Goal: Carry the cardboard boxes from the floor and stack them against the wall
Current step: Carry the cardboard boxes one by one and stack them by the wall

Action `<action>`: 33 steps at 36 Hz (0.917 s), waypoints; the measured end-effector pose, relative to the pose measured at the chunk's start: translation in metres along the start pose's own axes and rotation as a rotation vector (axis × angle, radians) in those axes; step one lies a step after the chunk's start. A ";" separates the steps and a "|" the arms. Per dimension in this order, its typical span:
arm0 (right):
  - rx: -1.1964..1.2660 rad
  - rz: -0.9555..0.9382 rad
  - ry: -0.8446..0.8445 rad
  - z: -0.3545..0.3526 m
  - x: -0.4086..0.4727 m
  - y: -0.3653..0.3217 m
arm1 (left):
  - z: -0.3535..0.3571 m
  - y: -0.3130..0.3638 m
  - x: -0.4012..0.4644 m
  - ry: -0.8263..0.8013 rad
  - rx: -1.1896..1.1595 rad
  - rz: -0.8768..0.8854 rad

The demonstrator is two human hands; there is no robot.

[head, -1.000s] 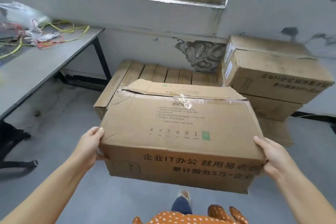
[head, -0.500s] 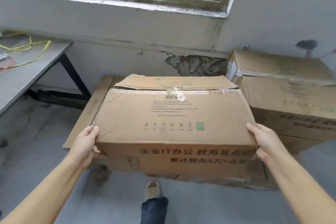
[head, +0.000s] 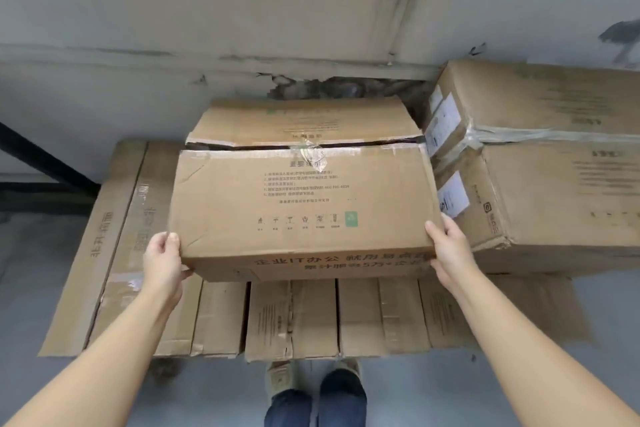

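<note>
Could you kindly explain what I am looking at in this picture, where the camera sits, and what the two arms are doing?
There is no machine here: these are a person's own bare arms. The single picture comes from a wide-angle camera worn on the person's head, looking forward and down, which is why their shoes show at the bottom edge.

The left hand and the right hand grip the two near corners of a worn cardboard box, whose top flaps are taped but split open along the seam. Beneath it lies a row of flat cartons on the grey floor. Whether the box already rests on them or is just above, I cannot tell.

To the right, a stack of larger boxes stands against the cracked wall.
</note>
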State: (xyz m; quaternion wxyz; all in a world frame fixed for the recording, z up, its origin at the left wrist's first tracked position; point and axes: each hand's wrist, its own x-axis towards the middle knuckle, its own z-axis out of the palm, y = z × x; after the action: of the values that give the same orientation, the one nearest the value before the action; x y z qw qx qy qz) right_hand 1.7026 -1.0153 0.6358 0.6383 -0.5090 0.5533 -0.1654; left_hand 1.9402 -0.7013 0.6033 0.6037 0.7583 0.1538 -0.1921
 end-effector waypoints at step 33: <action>-0.779 0.156 -0.102 -0.026 0.033 0.069 | 0.056 -0.050 0.016 -0.047 0.186 -0.295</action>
State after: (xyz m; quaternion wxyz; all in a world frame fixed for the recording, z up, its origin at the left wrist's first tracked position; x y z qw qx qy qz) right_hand 1.6667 -1.0230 0.5638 0.4347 -0.6770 0.5793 0.1309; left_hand 1.9247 -0.7444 0.5420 0.4997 0.7754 0.2306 -0.3096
